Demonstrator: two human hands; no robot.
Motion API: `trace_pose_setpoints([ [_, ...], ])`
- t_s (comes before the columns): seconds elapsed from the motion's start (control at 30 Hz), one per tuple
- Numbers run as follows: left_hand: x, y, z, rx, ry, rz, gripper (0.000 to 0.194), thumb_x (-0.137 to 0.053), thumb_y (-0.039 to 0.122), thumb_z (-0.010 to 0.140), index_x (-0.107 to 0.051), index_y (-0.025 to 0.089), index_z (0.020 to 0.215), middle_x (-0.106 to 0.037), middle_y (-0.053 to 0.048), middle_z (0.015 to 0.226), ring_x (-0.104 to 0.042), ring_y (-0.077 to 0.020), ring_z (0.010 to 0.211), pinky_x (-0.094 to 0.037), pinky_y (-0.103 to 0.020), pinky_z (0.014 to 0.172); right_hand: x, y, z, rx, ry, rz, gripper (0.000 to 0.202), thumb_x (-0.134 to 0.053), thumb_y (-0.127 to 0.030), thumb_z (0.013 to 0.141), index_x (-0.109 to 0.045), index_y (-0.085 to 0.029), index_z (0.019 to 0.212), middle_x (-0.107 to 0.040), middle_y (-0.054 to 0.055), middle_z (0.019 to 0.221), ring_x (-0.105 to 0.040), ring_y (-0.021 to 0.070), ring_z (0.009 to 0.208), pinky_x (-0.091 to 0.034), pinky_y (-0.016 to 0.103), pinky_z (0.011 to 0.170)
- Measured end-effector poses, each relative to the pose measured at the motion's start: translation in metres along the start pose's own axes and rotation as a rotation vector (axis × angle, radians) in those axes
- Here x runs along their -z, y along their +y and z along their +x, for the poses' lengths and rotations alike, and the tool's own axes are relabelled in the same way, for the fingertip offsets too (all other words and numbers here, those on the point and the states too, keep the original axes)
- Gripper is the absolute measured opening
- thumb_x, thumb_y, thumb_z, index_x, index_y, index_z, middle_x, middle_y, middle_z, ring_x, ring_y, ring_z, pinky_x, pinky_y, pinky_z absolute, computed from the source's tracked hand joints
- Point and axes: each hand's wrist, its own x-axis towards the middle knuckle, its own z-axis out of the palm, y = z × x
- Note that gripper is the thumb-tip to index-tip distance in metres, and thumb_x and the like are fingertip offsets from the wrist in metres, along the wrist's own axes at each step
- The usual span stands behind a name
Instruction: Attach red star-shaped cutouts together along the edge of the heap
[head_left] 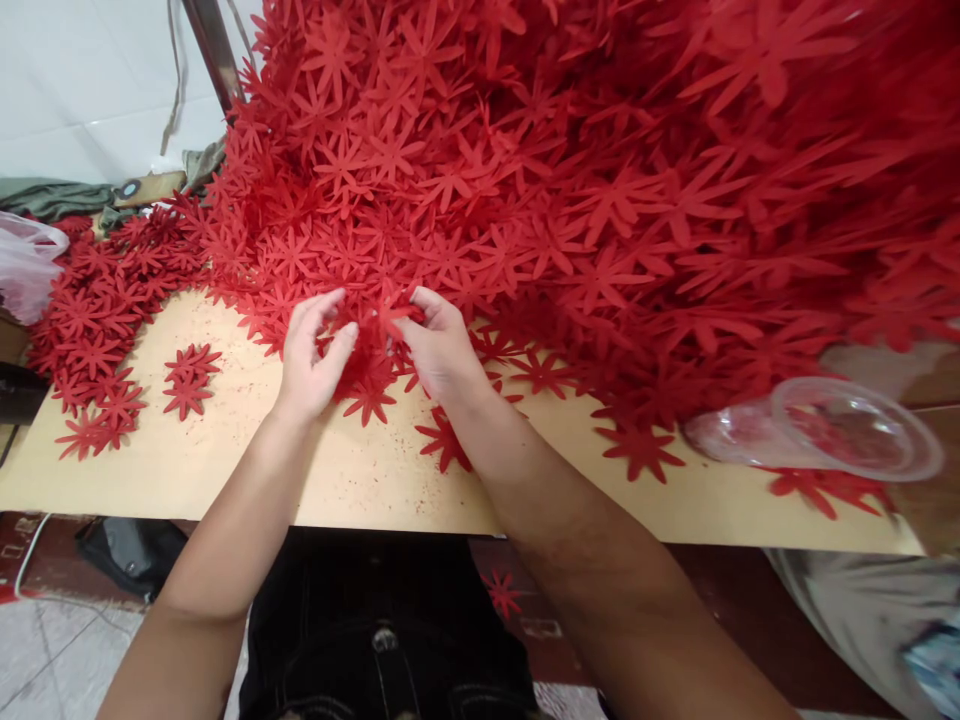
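Note:
A large heap of red flower-shaped pieces rises at the back of the pale table. At the heap's front edge my left hand has its thumb and fingers apart, with nothing held between them. Just to its right, my right hand pinches a red flower piece, which is slightly blurred. Below and between the hands, more red pieces lie on the table, partly hidden by the right forearm.
A smaller pile of red pieces lies at the left, beside a plastic bag. Two or so loose pieces sit nearer. A clear plastic container lies at the right edge. Green cloth is at the back left.

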Motion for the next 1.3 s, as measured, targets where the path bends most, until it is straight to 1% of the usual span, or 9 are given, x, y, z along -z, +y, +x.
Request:
trace_pose_setpoints([
  [0.1, -0.008, 0.002, -0.002, 0.088, -0.089, -0.054, 0.023, -0.068, 0.031, 0.073, -0.066, 0.018, 0.092, -0.064, -0.003, 0.089, -0.058, -0.0123, 0.081, -0.047, -0.025, 0.079, -0.003, -0.001, -0.002, -0.007, -0.033, 0.036, 0.034, -0.078, -0.036, 0.057, -0.051, -0.021, 0.070, -0.052, -0.008, 0.057, -0.043, 0.0050, 0.047, -0.038, 0.022, 0.048],
  [0.23, -0.010, -0.010, 0.004, 0.134, 0.074, -0.108, 0.010, -0.064, 0.025, 0.074, -0.059, 0.018, 0.078, -0.060, 0.000, 0.074, -0.054, -0.0100, 0.068, -0.045, -0.023, 0.069, -0.003, -0.002, -0.002, -0.014, -0.038, 0.049, 0.037, -0.080, -0.037, 0.057, -0.050, -0.020, 0.071, -0.053, -0.007, 0.063, -0.044, 0.0042, 0.052, -0.038, 0.021, 0.051],
  [0.33, -0.001, -0.022, 0.010, 0.077, 0.234, -0.008, 0.013, -0.061, 0.021, 0.074, -0.058, 0.019, 0.087, -0.059, -0.002, 0.087, -0.056, -0.0121, 0.080, -0.046, -0.025, 0.076, -0.001, -0.004, -0.001, -0.029, -0.046, 0.095, 0.042, -0.075, -0.049, 0.062, -0.048, -0.022, 0.076, -0.053, -0.006, 0.067, -0.049, 0.0064, 0.059, -0.038, 0.021, 0.052],
  [0.43, 0.007, -0.024, 0.011, -0.057, 0.346, 0.176, 0.033, -0.065, 0.016, 0.068, -0.060, 0.020, 0.101, -0.055, -0.006, 0.111, -0.052, -0.0171, 0.105, -0.044, -0.030, 0.092, 0.000, -0.005, -0.001, -0.085, -0.140, 0.171, 0.043, -0.061, -0.063, 0.072, -0.050, -0.023, 0.083, -0.058, -0.001, 0.074, -0.057, 0.0119, 0.071, -0.045, 0.025, 0.059],
  [0.57, 0.005, -0.013, 0.003, -0.129, 0.210, 0.114, 0.023, -0.060, 0.026, 0.079, -0.064, 0.019, 0.101, -0.059, -0.006, 0.104, -0.056, -0.0158, 0.097, -0.045, -0.031, 0.090, 0.001, 0.001, 0.000, -0.112, -0.176, 0.161, 0.038, -0.069, -0.049, 0.068, -0.054, -0.023, 0.090, -0.063, -0.001, 0.080, -0.060, 0.0149, 0.080, -0.050, 0.031, 0.072],
  [0.7, -0.006, -0.005, -0.003, -0.034, 0.006, -0.076, 0.029, -0.062, 0.043, 0.080, -0.067, 0.020, 0.098, -0.063, -0.004, 0.095, -0.059, -0.0129, 0.087, -0.047, -0.028, 0.085, 0.000, 0.006, -0.002, -0.012, -0.093, 0.024, 0.029, -0.073, -0.038, 0.065, -0.058, -0.020, 0.083, -0.063, -0.003, 0.074, -0.058, 0.0114, 0.072, -0.049, 0.030, 0.077],
  [0.93, -0.017, -0.001, -0.004, 0.222, -0.040, -0.476, 0.032, -0.077, 0.045, 0.064, -0.069, 0.021, 0.083, -0.068, 0.001, 0.082, -0.062, -0.0093, 0.075, -0.051, -0.024, 0.077, -0.005, 0.004, -0.011, 0.115, -0.127, -0.294, 0.026, -0.064, -0.043, 0.075, -0.061, -0.017, 0.073, -0.065, 0.001, 0.069, -0.060, 0.0133, 0.069, -0.049, 0.030, 0.073],
  [1.13, -0.012, -0.003, 0.003, 0.373, 0.152, -0.617, 0.029, -0.082, 0.035, 0.057, -0.062, 0.018, 0.069, -0.066, 0.005, 0.066, -0.060, -0.0062, 0.060, -0.050, -0.021, 0.065, -0.006, 0.001, -0.011, 0.048, -0.253, -0.270, 0.024, -0.066, -0.039, 0.074, -0.055, -0.017, 0.070, -0.058, -0.003, 0.061, -0.055, 0.0104, 0.059, -0.047, 0.026, 0.062],
  [1.3, -0.002, -0.002, 0.012, 0.428, 0.264, -0.559, 0.030, -0.082, 0.034, 0.059, -0.058, 0.016, 0.062, -0.060, 0.006, 0.052, -0.052, -0.0048, 0.046, -0.043, -0.018, 0.052, -0.003, -0.005, -0.009, 0.061, -0.167, -0.208, 0.037, -0.070, -0.053, 0.068, -0.057, -0.018, 0.072, -0.055, -0.004, 0.063, -0.050, 0.0078, 0.059, -0.043, 0.024, 0.061],
])
